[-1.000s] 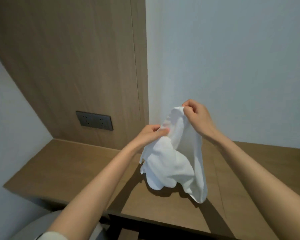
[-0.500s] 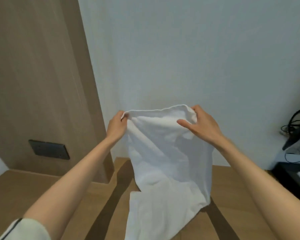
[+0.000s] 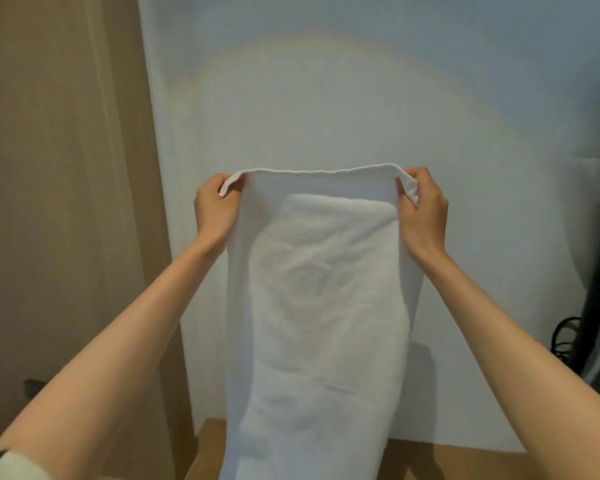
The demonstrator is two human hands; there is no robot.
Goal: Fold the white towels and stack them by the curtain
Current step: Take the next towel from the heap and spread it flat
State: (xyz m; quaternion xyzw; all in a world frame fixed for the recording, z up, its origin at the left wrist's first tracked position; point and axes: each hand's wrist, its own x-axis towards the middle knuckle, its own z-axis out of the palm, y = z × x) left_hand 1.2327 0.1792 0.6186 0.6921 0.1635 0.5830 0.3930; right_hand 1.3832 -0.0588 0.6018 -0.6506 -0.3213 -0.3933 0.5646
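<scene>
Holding a white terry-cloth towel (image 3: 321,306) spread out in front of a pale wall (image 3: 343,98).

My left hand (image 3: 215,209) pinches its top left corner and my right hand (image 3: 421,211) pinches its top right corner; the top edge is taut between them, the rest hanging toward the wooden desk top (image 3: 440,460), beside a brown wood wall panel (image 3: 59,202).

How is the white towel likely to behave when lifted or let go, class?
Probably floppy: the towel hangs limp and creased below the corners that the left hand and right hand pinch. Likely light: finger pinches alone hold it up. Dropped on one side, it would probably sag and bunch.
</scene>
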